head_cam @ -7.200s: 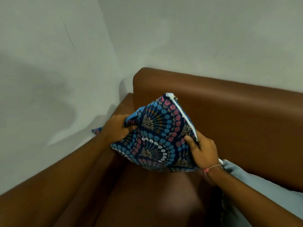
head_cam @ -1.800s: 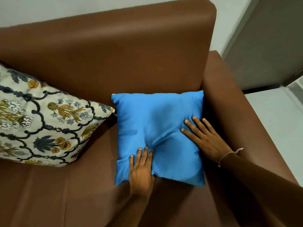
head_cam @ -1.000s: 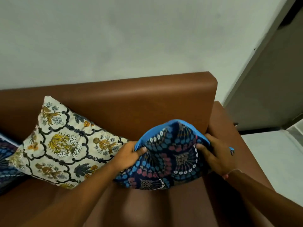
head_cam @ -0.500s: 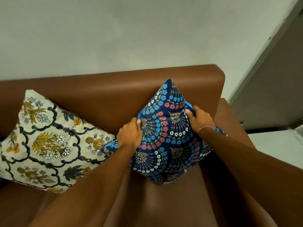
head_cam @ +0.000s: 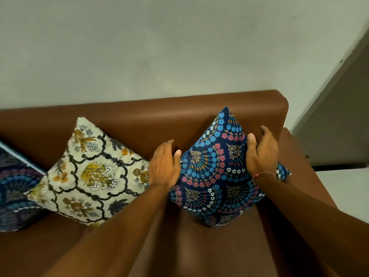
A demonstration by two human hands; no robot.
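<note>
A dark blue cushion [head_cam: 217,176] with a blue, pink and white fan pattern stands on one corner on the brown sofa [head_cam: 139,124], leaning against the backrest near the right armrest. My left hand [head_cam: 163,166] rests at the cushion's left corner, fingers fairly straight, thumb tip touching the fabric. My right hand [head_cam: 261,154] lies along the upper right edge with its thumb on the front face and its fingers extended past the edge. Neither hand curls tightly round the cushion.
A cream floral cushion [head_cam: 93,172] leans on the backrest to the left, and another dark patterned cushion [head_cam: 14,188] sits at the far left edge. The sofa's right armrest [head_cam: 299,166] borders a pale floor [head_cam: 349,188]. A grey wall rises behind.
Half a second ago both hands gripped the blue cushion's sides. Now their fingers have loosened and straightened, and the cushion stands against the backrest further right in view.
</note>
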